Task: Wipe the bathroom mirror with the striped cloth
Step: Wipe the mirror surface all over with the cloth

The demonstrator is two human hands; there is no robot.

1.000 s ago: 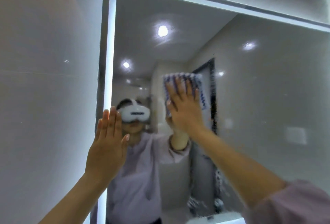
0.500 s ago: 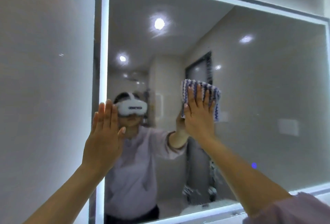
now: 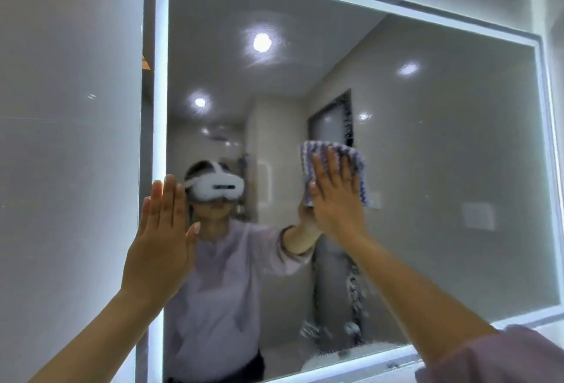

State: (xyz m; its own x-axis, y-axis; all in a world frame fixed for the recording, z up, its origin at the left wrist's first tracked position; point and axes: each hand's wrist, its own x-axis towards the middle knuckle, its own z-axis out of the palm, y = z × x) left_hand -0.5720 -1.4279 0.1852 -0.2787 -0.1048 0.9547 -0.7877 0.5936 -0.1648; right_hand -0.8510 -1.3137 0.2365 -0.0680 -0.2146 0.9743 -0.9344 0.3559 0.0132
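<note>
A large wall mirror (image 3: 442, 169) with a lit white frame fills the view. My right hand (image 3: 335, 196) presses the blue-and-white striped cloth (image 3: 358, 165) flat against the glass near the middle, fingers straight and spread. The cloth shows above and to the right of my fingers. My left hand (image 3: 161, 236) is raised flat with straight fingers at the mirror's left edge, over the lit frame; whether it touches the glass is unclear. A streak of droplets (image 3: 354, 288) runs down the glass below the cloth.
A glossy white tiled wall (image 3: 67, 138) stands close on the left of the mirror. The mirror's lit bottom frame (image 3: 381, 358) runs across the lower right. The glass reflects a person in a headset, ceiling lights and a dark doorway.
My right hand has slid the cloth rightwards and down across the glass, from the upper middle to the centre. My left hand has stayed at the left edge. The view has tilted down slightly.
</note>
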